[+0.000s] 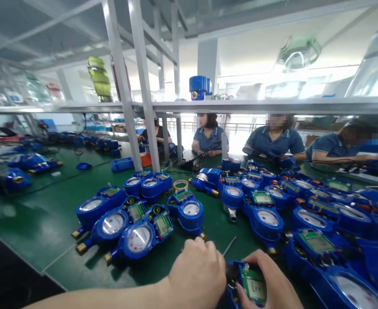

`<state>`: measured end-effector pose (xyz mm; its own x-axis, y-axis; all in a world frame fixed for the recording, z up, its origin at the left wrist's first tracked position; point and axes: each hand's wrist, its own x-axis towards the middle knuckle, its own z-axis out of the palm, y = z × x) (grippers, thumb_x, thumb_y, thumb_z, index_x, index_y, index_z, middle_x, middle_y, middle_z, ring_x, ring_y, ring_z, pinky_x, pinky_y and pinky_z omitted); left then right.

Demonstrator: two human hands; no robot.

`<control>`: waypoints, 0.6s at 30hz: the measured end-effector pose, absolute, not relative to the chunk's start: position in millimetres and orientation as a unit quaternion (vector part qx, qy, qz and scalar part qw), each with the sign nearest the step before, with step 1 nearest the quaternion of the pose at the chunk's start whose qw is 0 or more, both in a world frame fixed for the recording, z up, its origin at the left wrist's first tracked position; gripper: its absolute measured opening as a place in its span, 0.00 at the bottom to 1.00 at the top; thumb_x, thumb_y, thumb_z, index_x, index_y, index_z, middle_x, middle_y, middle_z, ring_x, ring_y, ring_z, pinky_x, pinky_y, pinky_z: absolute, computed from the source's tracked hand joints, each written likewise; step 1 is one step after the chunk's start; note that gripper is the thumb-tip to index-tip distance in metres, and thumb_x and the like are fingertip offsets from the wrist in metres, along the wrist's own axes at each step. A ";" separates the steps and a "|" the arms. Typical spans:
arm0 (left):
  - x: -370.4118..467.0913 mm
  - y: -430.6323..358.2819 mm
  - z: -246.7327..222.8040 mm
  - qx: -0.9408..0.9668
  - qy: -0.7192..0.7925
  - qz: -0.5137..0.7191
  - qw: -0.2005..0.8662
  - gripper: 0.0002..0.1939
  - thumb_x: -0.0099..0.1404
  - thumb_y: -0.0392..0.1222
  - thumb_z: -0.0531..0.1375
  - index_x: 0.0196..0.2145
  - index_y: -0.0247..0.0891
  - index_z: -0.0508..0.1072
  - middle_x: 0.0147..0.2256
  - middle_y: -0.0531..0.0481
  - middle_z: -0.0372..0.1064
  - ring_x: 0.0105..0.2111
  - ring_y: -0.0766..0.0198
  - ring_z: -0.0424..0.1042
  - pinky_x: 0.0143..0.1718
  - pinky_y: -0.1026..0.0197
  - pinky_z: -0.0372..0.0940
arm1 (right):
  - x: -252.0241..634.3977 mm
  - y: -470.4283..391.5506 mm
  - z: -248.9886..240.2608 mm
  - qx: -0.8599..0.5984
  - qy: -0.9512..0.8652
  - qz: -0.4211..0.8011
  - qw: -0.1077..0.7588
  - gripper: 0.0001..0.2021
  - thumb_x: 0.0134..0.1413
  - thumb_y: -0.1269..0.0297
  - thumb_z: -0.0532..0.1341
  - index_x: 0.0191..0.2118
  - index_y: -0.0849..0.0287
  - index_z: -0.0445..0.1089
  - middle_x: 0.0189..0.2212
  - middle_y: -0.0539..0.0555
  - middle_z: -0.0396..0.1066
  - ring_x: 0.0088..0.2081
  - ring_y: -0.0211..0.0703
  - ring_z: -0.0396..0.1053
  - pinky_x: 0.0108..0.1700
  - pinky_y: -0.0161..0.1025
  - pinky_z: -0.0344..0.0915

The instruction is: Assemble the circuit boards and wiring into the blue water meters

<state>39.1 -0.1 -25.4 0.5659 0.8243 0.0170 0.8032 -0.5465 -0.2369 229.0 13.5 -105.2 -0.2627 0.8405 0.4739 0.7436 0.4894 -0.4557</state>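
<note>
My left hand (198, 271) is closed in a fist just left of a blue meter housing (230, 296) at the bottom of the view. A thin metal rod (229, 246) sticks out beyond this fist; whether the fingers hold it is hidden. My right hand (274, 279) grips the housing's green circuit board and display (255, 286), thumb on the near side and fingers over the far edge. The display reads "Err". Dark wiring shows in the open part of the housing beside the board.
Blue water meters (139, 239) with round dials and displays stand left and ahead, with many more (311, 219) crowded at the right. A tape roll (180, 185) lies on the green table (63, 223). Metal posts (145, 86) hold a shelf (259, 107). Several people sit opposite.
</note>
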 end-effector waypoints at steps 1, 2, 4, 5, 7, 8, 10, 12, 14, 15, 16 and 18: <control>39.1 0.5 -25.4 -0.879 -0.461 0.054 0.109 0.10 0.68 0.38 0.54 0.38 0.32 0.74 0.31 0.40 0.72 0.31 0.51 0.73 0.23 0.53 0.69 | 229.1 14.9 -105.5 -0.498 -0.792 0.067 0.345 0.08 0.45 0.64 0.59 0.34 0.56 0.63 0.30 0.53 0.69 0.31 0.48 0.72 0.32 0.43 0.71; 39.5 0.7 -25.3 -0.879 -0.460 0.058 0.110 0.10 0.68 0.38 0.54 0.38 0.31 0.74 0.32 0.40 0.72 0.31 0.51 0.73 0.23 0.53 0.70 | 229.1 15.4 -105.2 -0.498 -0.793 0.067 0.344 0.07 0.45 0.64 0.59 0.33 0.56 0.64 0.29 0.53 0.70 0.31 0.48 0.72 0.32 0.42 0.71; 41.1 0.0 -25.2 -0.880 -0.457 0.059 0.115 0.10 0.68 0.38 0.55 0.38 0.31 0.74 0.32 0.38 0.72 0.31 0.50 0.74 0.23 0.53 0.69 | 229.0 14.6 -103.6 -0.504 -0.791 0.071 0.339 0.07 0.45 0.64 0.59 0.33 0.56 0.64 0.30 0.53 0.70 0.32 0.48 0.72 0.33 0.43 0.71; 41.9 -0.5 -25.1 -0.879 -0.459 0.059 0.116 0.10 0.67 0.38 0.55 0.39 0.31 0.74 0.33 0.38 0.72 0.31 0.50 0.74 0.23 0.53 0.69 | 228.8 13.7 -102.6 -0.508 -0.790 0.076 0.334 0.07 0.46 0.64 0.58 0.34 0.57 0.64 0.30 0.53 0.70 0.32 0.48 0.72 0.34 0.43 0.71; 42.8 -0.7 -24.0 -0.879 -0.460 0.061 0.114 0.08 0.66 0.38 0.57 0.39 0.31 0.74 0.34 0.38 0.73 0.32 0.50 0.74 0.24 0.54 0.69 | 228.0 12.3 -99.4 -0.516 -0.791 0.092 0.315 0.07 0.47 0.64 0.59 0.35 0.57 0.63 0.32 0.53 0.70 0.34 0.48 0.72 0.36 0.43 0.70; 42.5 -0.1 -22.8 -0.879 -0.459 0.064 0.111 0.08 0.64 0.36 0.59 0.39 0.32 0.75 0.35 0.38 0.73 0.32 0.50 0.75 0.25 0.55 0.69 | 227.1 12.2 -96.9 -0.521 -0.791 0.100 0.306 0.08 0.47 0.64 0.59 0.35 0.57 0.63 0.32 0.53 0.70 0.34 0.48 0.71 0.37 0.42 0.69; 39.6 3.8 -19.1 -0.882 -0.455 0.071 0.100 0.07 0.62 0.34 0.60 0.38 0.33 0.75 0.35 0.39 0.74 0.33 0.52 0.75 0.27 0.55 0.70 | 224.0 13.7 -89.2 -0.540 -0.785 0.102 0.285 0.08 0.47 0.65 0.61 0.35 0.57 0.63 0.33 0.52 0.70 0.35 0.46 0.71 0.37 0.40 0.67; 33.7 12.4 -16.0 -0.881 -0.458 0.080 0.087 0.07 0.63 0.32 0.59 0.38 0.33 0.75 0.35 0.41 0.74 0.33 0.53 0.75 0.30 0.54 0.70 | 218.8 19.2 -80.2 -0.559 -0.789 0.083 0.240 0.10 0.48 0.64 0.64 0.34 0.58 0.63 0.33 0.52 0.71 0.36 0.45 0.71 0.37 0.38 0.66; 26.3 25.4 -17.1 -0.876 -0.468 0.093 0.074 0.07 0.65 0.32 0.57 0.39 0.32 0.75 0.34 0.41 0.74 0.34 0.53 0.75 0.35 0.52 0.70 | 212.2 29.1 -73.6 -0.574 -0.788 0.081 0.206 0.12 0.51 0.59 0.66 0.36 0.59 0.64 0.34 0.52 0.71 0.37 0.45 0.70 0.37 0.37 0.66; 22.8 32.4 -19.5 -0.874 -0.471 0.101 0.069 0.07 0.66 0.34 0.57 0.40 0.32 0.75 0.35 0.43 0.74 0.36 0.54 0.75 0.37 0.50 0.70 | 208.5 35.0 -71.9 -0.582 -0.787 0.078 0.189 0.15 0.50 0.57 0.67 0.37 0.59 0.65 0.35 0.53 0.72 0.38 0.45 0.70 0.37 0.38 0.66; 19.5 38.7 -22.8 -0.874 -0.469 0.108 0.063 0.08 0.67 0.38 0.58 0.41 0.33 0.74 0.36 0.45 0.74 0.37 0.56 0.75 0.40 0.49 0.70 | 204.5 40.6 -71.1 -0.586 -0.789 0.076 0.169 0.16 0.49 0.56 0.68 0.38 0.60 0.65 0.37 0.54 0.71 0.38 0.46 0.70 0.38 0.39 0.66; 13.8 47.7 -30.4 -0.872 -0.470 0.121 0.059 0.11 0.68 0.43 0.58 0.43 0.34 0.73 0.39 0.47 0.73 0.40 0.58 0.74 0.44 0.49 0.70 | 195.3 49.3 -70.5 -0.591 -0.793 0.071 0.130 0.19 0.50 0.55 0.69 0.41 0.62 0.67 0.38 0.55 0.71 0.40 0.47 0.70 0.41 0.42 0.68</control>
<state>13.8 47.7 -30.4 0.5293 0.8342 -0.1550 0.8057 -0.5514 -0.2163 195.3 49.3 -70.5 -0.2685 0.9554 0.1229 0.9187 0.2923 -0.2656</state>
